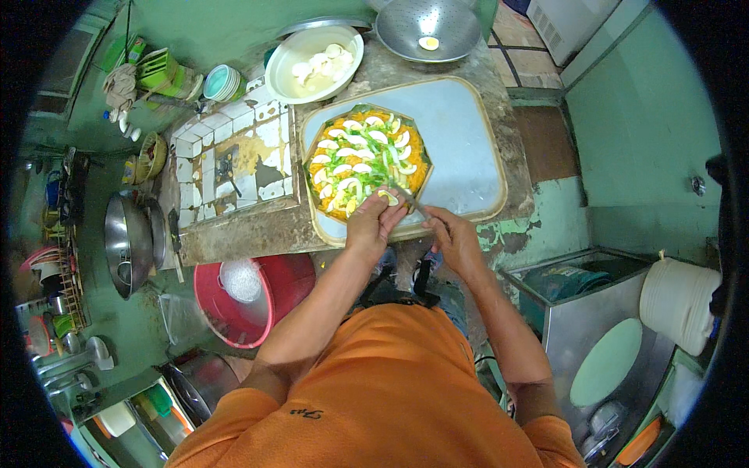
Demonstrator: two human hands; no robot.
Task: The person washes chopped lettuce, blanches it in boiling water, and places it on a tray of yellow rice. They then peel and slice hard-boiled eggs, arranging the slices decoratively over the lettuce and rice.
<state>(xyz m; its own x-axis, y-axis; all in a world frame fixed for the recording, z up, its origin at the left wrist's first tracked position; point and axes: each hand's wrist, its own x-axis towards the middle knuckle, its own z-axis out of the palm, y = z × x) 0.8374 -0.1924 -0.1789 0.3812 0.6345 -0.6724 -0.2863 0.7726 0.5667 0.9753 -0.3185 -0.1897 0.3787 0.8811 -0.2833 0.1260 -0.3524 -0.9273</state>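
Observation:
My left hand [369,222] is closed round a piece of boiled egg [388,198] over the near edge of a dish. In my right hand [456,243] is a knife [412,201], its blade angled toward that egg. Beneath lies a many-sided platter of orange food [419,160], apparently noodles, topped with white egg slices [362,168] and shredded greens [376,148]. The platter rests on the left part of a pale blue tray [466,148] with a tan rim.
Behind the tray stand a white basin [278,76] with peeled eggs and a metal colander [394,31] holding a cut egg. A tiled recess [187,168] is at left. Below the worn counter [242,234] sits a red tub [292,281]; a wok [127,234] hangs leftward.

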